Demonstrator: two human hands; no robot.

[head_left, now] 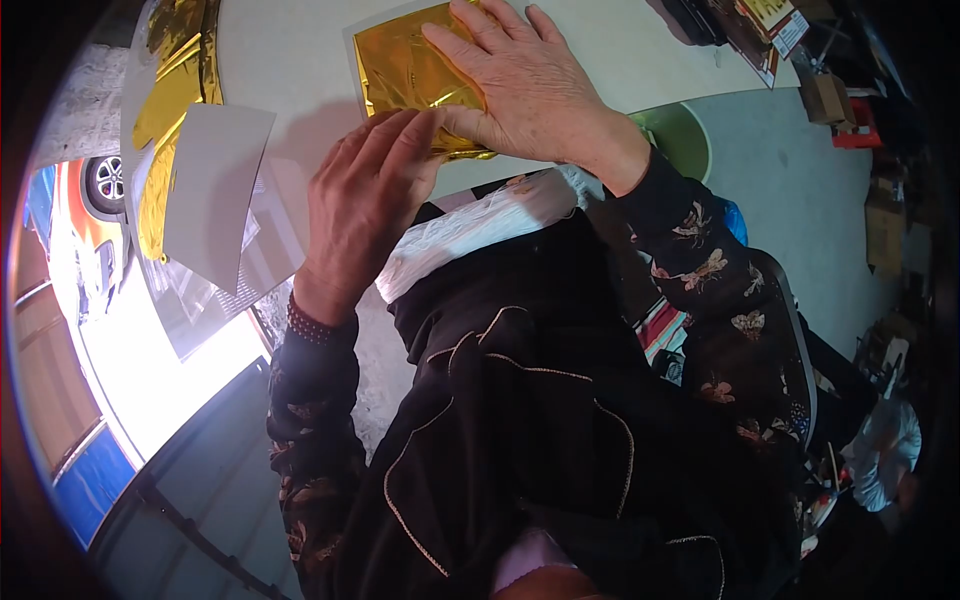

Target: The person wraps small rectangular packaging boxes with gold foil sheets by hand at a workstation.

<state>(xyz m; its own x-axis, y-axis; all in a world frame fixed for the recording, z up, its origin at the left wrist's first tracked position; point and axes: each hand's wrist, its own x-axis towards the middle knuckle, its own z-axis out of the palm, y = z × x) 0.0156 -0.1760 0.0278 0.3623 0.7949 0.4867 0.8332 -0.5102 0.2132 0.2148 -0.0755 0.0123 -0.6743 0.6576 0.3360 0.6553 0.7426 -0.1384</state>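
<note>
A shiny gold foil sheet lies on a grey board at the top middle of the white table. Spread over its right part is my right hand, palm down, fingers apart, with the thumb toward the foil's lower edge. My left hand is at the foil's near edge, its fingers bent together and pinched on the foil's corner beside my right thumb. The fingertips partly hide that corner.
On the left lie a grey card, more gold foil and clear plastic sheets. A green bin stands below the table's right edge. Boxes are at the upper right, and another person is at the lower right.
</note>
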